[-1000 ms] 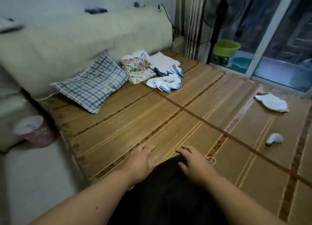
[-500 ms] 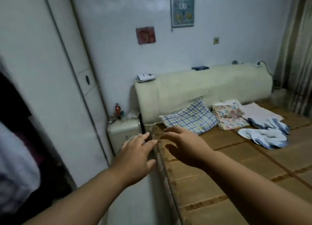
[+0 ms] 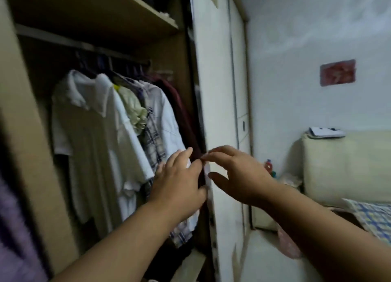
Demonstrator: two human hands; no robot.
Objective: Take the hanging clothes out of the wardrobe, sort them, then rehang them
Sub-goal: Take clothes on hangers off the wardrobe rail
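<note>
The open wardrobe (image 3: 25,133) holds several garments on a metal rail (image 3: 63,41): a white shirt (image 3: 88,138), a pale yellow top (image 3: 132,106), a plaid shirt (image 3: 153,142), a light blue-white shirt (image 3: 169,123) and a dark maroon garment (image 3: 179,104) at the right end. My left hand (image 3: 179,180) reaches in front of the lower part of these clothes, fingers straight and empty. My right hand (image 3: 239,174) hovers beside it in front of the wardrobe door (image 3: 213,91), fingers spread, holding nothing.
A shelf (image 3: 95,9) runs above the rail. A purple garment (image 3: 14,229) shows at the far left edge. On the right stand a cream headboard (image 3: 342,167), a checked pillow (image 3: 376,216) and a small bedside cabinet with bottles (image 3: 269,167).
I have turned left from the bed, where a dark garment lay under my hands, to face the wardrobe. Both empty hands have swung over to the hanging clothes.
</note>
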